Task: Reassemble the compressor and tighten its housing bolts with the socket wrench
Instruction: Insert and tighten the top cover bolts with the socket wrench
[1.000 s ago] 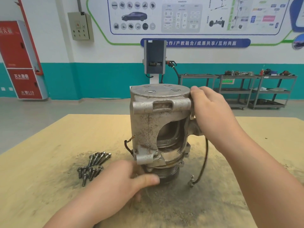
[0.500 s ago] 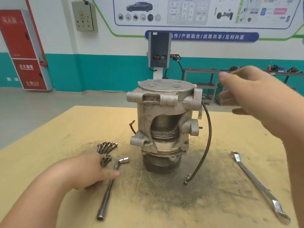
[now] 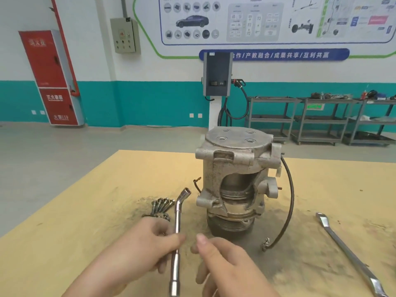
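Observation:
The grey metal compressor (image 3: 235, 174) stands upright on the wooden table (image 3: 85, 211), its flat top showing several threaded holes. A black hose (image 3: 288, 200) hangs from its right side down to the table. My left hand (image 3: 137, 249) pinches the chrome socket wrench (image 3: 177, 224) at mid-shaft, lifting it with the angled socket end pointing up beside the compressor. My right hand (image 3: 225, 260) hovers just right of the wrench, fingers relaxed and holding nothing. Several bolts (image 3: 160, 205) lie in a pile left of the compressor, partly hidden by my left hand.
A long flat spanner (image 3: 351, 256) lies on the table at the right. Dark grime surrounds the compressor's base. Beyond the table stand a charging post (image 3: 217, 76) and metal shelving carts (image 3: 321, 121) along the wall.
My left hand has picked the socket wrench up off the table. My right hand has dropped from beside the compressor's top to just right of the wrench. The view has tilted upward.

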